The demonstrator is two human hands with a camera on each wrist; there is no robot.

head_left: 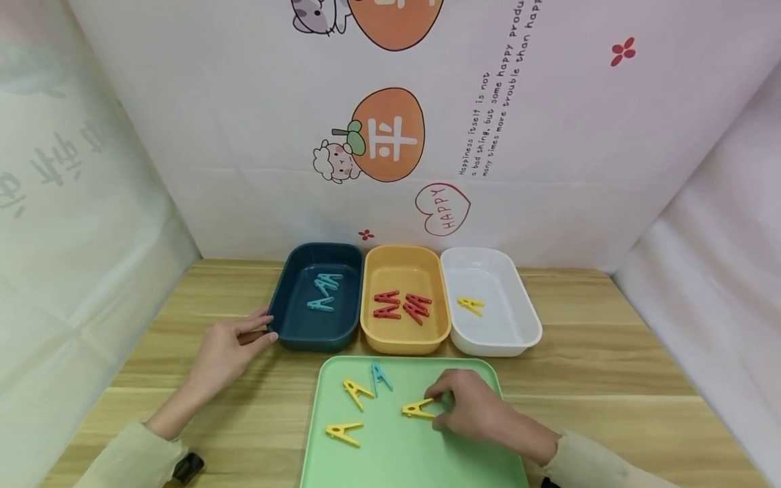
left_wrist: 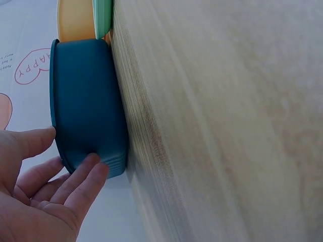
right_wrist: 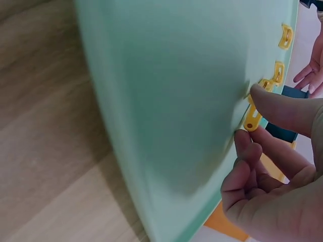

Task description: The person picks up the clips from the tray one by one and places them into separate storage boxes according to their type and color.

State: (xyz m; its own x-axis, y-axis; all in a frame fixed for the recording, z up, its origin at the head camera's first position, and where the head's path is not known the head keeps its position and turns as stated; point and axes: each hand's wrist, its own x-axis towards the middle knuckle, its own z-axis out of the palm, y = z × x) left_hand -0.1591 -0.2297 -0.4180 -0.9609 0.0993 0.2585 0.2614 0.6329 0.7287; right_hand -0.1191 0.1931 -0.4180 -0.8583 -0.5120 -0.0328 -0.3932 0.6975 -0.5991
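Fingers of right hand (head_left: 482,410) pinch yellow clip (head_left: 417,409) on green tray (head_left: 409,461).
Left hand (head_left: 228,346) fingers straight, touching blue bin (head_left: 287,318) at its near left corner.

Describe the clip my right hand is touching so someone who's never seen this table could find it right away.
Start at the green tray nearest the person, in front of three tubs. Four clips lie on it; the one you want is the yellow clip farthest right, at the right hand. The other two yellow clips lie left of it, untouched, and the fourth is blue.
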